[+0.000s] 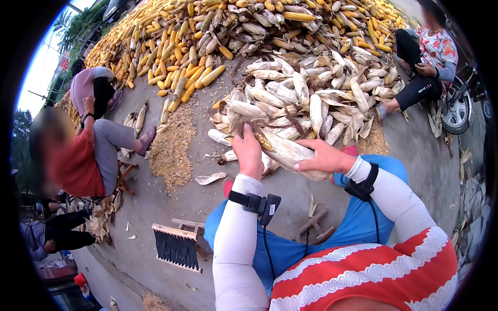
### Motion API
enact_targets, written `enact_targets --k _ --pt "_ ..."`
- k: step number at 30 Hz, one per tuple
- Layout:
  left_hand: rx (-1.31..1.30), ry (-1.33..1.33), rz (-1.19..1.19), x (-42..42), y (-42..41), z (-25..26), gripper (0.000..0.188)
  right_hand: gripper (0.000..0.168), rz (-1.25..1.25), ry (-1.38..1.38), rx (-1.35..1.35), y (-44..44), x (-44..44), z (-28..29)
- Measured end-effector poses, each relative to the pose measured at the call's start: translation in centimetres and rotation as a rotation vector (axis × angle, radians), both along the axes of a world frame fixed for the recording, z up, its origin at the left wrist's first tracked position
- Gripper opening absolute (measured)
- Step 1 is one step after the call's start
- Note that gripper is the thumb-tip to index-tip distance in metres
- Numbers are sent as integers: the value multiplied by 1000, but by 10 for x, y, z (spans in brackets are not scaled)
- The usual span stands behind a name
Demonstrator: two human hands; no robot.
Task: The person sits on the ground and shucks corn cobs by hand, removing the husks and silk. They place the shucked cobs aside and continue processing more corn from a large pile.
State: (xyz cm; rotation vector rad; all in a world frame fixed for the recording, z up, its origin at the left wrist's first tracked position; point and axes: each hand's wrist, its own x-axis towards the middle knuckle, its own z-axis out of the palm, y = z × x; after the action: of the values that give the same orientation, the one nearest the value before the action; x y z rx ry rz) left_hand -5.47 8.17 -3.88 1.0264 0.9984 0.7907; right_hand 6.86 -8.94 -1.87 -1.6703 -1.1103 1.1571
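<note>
Between my two hands is an ear of corn (288, 153) in dry, pale husk, tilted down to the right. Its husk is parted near the tip, and a strip of yellow kernels shows there. My left hand (248, 151) grips the tip end, where dark silk and loose husk gather. Around the thicker end, my right hand (325, 156) has its thumb on top; its other fingers are partly hidden. Just beyond my hands lies a heap of unshucked corn ears (299, 93) on the concrete.
A large pile of husked yellow corn (167, 42) rises behind. Loose kernels (171, 149) lie on the concrete. A folding stool (177, 248) with black webbing stands at my left. People sit nearby at left (83, 159) and right (432, 62), one beside a wheel (457, 107).
</note>
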Motion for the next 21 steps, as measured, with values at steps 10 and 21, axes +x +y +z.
enact_targets --k 10,21 --pt "-176 -99 44 7 -5 -18 29 66 -110 293 -102 -15 0 8" --pt "-281 -95 238 18 -7 -42 35 60 -312 696 -138 -11 -13 3"
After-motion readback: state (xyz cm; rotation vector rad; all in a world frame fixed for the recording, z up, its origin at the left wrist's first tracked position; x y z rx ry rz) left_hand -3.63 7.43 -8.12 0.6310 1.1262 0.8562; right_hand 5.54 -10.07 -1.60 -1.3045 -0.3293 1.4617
